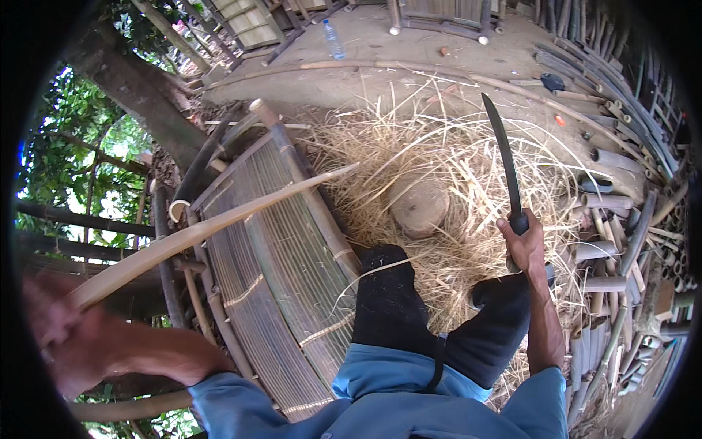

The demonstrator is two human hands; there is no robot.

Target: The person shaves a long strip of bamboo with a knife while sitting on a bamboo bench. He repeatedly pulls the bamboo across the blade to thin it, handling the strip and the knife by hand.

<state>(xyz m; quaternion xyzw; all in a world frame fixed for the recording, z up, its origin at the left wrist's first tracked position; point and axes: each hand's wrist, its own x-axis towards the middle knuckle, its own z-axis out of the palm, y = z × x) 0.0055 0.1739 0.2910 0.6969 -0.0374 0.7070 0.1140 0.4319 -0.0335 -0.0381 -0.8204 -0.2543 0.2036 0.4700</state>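
My right hand (524, 241) is wrapped round the dark handle of a machete (503, 146), whose long blade points up and away from me. Out at the far left, my left hand (58, 314) is blurred but closed round the near end of a long, pale strip of split bamboo (197, 233). The strip slants up to the right across a slatted bamboo bench (270, 271) and tapers to a point. A round wooden chopping block (420, 207) stands between the two hands, beyond my knees. Blade and strip are apart.
Pale shavings (468, 168) lie thick around the block. Bamboo poles and cut pieces (599, 249) are piled along the right. A tree trunk (131, 88) leans at the upper left. A plastic bottle (333, 40) stands at the back, near bamboo furniture (442, 18).
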